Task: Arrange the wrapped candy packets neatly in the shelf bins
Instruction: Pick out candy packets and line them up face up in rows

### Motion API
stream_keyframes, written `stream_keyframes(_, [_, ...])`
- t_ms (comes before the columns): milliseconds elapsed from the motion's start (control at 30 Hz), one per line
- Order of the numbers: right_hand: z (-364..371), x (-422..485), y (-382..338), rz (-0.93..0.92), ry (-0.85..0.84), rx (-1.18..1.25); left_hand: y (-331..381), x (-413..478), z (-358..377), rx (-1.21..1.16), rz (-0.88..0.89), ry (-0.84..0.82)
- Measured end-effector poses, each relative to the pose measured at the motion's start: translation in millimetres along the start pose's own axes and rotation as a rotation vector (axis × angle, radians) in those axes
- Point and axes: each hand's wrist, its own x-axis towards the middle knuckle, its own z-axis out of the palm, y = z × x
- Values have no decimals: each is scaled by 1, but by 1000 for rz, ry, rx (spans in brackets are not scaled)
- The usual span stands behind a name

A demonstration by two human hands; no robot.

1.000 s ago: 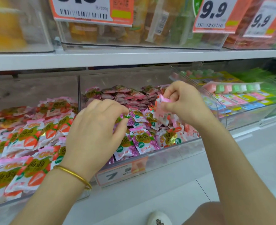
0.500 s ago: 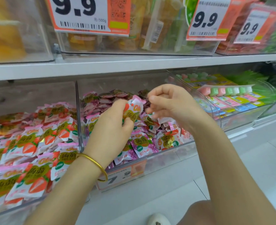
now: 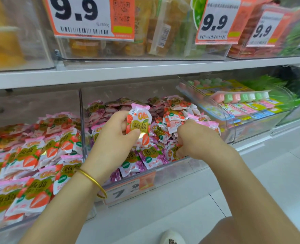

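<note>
My left hand (image 3: 115, 136) holds a strawberry candy packet (image 3: 140, 124) upright, thumb across its front, above the middle clear bin (image 3: 165, 175). That bin holds several purple grape packets (image 3: 151, 154) at the front and strawberry ones (image 3: 174, 111) piled at the back right. My right hand (image 3: 196, 140) is down in the bin's right front corner, fingers curled into the packets there; a packet (image 3: 172, 153) sits against its fingertips. The left bin (image 3: 85, 215) is filled with rows of strawberry packets (image 3: 31, 155).
A clear bin (image 3: 230, 124) of pink and green candy strips stands tilted to the right. The white shelf edge (image 3: 128, 71) above carries bins with orange 9.9 price tags (image 3: 91, 18). A 7.9 tag (image 3: 128, 189) hangs on the middle bin's front. White floor and a shoe (image 3: 172, 238) lie below.
My left hand lifted a strawberry packet out of the middle bin and raised it upright. My right hand dropped from mid-bin height down into the right front corner.
</note>
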Motion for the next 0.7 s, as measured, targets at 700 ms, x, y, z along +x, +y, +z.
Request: stream_keyframes(700, [-27, -24, -66, -336, -121, 1572, 12, -43, -38, -213, 144, 131])
